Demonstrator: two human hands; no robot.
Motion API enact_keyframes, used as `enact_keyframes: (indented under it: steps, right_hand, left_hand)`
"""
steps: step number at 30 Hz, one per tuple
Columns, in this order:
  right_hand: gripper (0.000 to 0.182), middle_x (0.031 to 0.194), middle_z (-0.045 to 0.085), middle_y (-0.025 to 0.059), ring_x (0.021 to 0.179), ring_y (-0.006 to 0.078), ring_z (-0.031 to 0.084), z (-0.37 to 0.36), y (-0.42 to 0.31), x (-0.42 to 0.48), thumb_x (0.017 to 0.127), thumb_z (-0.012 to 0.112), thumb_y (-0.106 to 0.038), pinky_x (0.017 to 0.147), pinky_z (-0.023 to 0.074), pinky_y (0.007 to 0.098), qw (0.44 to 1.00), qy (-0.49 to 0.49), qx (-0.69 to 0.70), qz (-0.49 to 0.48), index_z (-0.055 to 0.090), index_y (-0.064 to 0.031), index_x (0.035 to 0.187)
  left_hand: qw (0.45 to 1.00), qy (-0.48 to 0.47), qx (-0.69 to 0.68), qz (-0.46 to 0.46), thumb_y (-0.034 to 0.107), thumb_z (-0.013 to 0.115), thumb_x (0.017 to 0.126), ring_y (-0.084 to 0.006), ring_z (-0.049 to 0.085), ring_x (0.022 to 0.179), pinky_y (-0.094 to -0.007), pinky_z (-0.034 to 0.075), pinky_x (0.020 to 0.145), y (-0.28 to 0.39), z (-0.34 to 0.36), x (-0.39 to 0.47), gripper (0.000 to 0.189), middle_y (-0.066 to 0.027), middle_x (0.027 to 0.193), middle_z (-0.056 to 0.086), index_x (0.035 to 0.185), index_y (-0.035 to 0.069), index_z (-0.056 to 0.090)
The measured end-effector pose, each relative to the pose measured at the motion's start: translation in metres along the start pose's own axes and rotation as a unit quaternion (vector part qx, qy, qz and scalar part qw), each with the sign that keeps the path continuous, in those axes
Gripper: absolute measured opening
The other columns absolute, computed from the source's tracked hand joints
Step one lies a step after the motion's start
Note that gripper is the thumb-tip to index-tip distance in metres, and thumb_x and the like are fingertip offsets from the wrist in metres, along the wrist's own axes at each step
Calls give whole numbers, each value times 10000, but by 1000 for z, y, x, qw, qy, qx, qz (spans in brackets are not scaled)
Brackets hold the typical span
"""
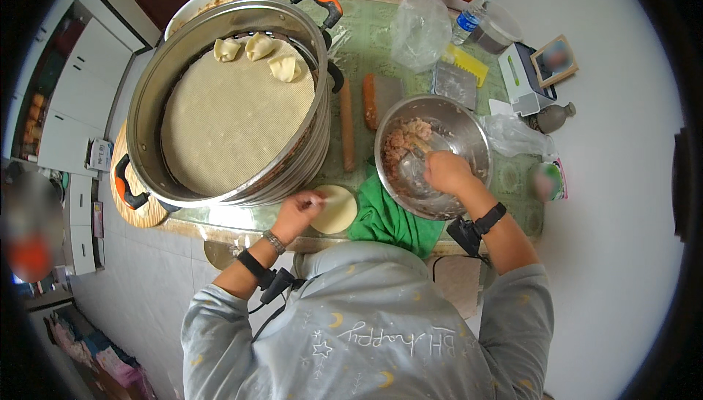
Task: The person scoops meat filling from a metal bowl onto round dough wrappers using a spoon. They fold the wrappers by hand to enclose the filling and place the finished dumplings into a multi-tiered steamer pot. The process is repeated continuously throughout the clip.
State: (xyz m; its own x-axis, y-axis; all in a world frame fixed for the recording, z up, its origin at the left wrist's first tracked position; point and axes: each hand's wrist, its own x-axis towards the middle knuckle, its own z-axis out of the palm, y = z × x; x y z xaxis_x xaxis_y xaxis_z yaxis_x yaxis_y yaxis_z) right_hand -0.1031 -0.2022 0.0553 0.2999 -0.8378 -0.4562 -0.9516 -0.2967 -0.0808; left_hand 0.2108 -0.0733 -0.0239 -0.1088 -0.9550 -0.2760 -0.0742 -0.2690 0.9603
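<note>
My right hand (447, 172) reaches into a stainless steel mixing bowl (478, 125) and grips a light-coloured utensil (422, 145). The utensil's tip is in pink minced filling (396, 147) on the bowl's left side; its full shape is hidden. My left hand (301, 210) has curled fingers at the left edge of a round dough wrapper (338, 212); whether it grips the wrapper is not clear. Several folded dumplings (259, 46) sit at the far side of a perforated liner (236, 120) in a large metal steamer (137, 125).
A green cloth (392, 213) lies between the wrapper and bowl. A rolling pin (347, 131) and a cleaver (379, 100) lie beside the steamer. Beyond the bowl are a yellow scraper (467, 65), plastic bag (420, 32) and water bottle (468, 20). A white bowl (178, 12) stands behind the steamer.
</note>
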Motion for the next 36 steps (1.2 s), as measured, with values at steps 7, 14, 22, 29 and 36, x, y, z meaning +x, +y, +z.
enact_keyframes:
  steps: [7, 14, 22, 29, 36]
  right_hand:
    - [157, 785, 647, 175, 763, 361, 627, -34, -8, -23, 775, 523, -139, 665, 491, 472, 993, 101, -34, -46, 641, -39, 802]
    - [159, 753, 638, 171, 723, 370, 617, -42, 30, -11, 735, 577, -180, 645, 486, 470, 988, 131, -20, -75, 663, -46, 739]
    - [130, 689, 606, 156, 694, 369, 595, -5, 25, 21, 703, 572, -166, 619, 480, 465, 977, 149, 92, -125, 650, -63, 705]
    - [110, 684, 593, 150, 671, 360, 578, -3, 34, 27, 700, 588, -185, 596, 464, 452, 969, 110, 172, -142, 642, -90, 702]
    - [114, 657, 577, 146, 651, 357, 564, -18, 36, 9, 703, 600, -188, 571, 442, 445, 950, 142, 215, -179, 623, -77, 692]
  left_hand:
    - [867, 7, -495, -67, 116, 523, 861, -213, 544, 1055, -367, 419, 940, 3, 5, -15, 275, -83, 1122, 587, 1119, 22, 543]
    - [831, -4, -555, -43, 302, 646, 859, -282, 492, 1201, -448, 354, 1058, 24, 26, -36, 512, -128, 1273, 534, 1258, 27, 478]
    - [778, -10, -627, -39, 174, 641, 857, -283, 540, 1146, -457, 425, 992, 50, 53, -37, 444, -113, 1231, 563, 1251, 37, 487]
    - [860, 54, -493, -117, 197, 595, 885, -253, 593, 1064, -403, 481, 916, 54, 67, -17, 394, -116, 1174, 594, 1222, 16, 504]
    - [883, 73, -456, -84, 160, 590, 877, -247, 604, 1036, -391, 488, 897, 61, 64, -3, 352, -113, 1133, 612, 1185, 2, 529]
